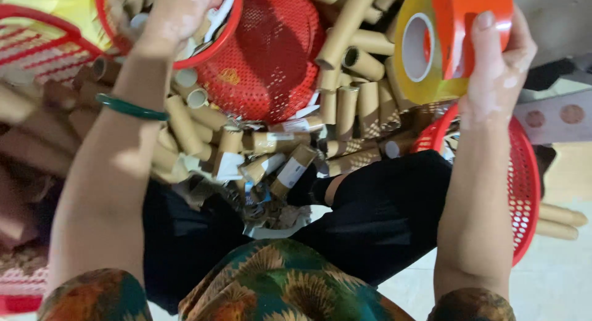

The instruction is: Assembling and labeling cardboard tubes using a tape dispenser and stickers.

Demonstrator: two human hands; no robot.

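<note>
Left hand [179, 12]: reaches into a round red mesh basket [225, 34] at the top of the view. Fingers are buried among the contents; whether they are spread or closed on something cannot be told. A green bangle [131, 107] sits on the left forearm.

Right hand [496, 62]: fingers wrapped around a stack of wide tape rolls, holding it raised. Orange tape roll [472, 12] is on the outer side, under the fingers; yellow tape roll [425, 56] lies against it, white core facing the camera. The stack hangs above the far rim of a second red mesh basket [524, 179] standing on the floor at the right.

Cardboard tubes [345, 105]: a loose brown heap on the floor between the two hands, some with white paper labels, lying at all angles. A few more lie beside the right-hand basket.

Overturned red mesh basket [271, 56]: rests among the tubes, just beside the basket that the left hand is in.

Black trousers [382, 216] and a patterned green and orange top [283, 284]: the person's own, at the near edge of the view.
</note>
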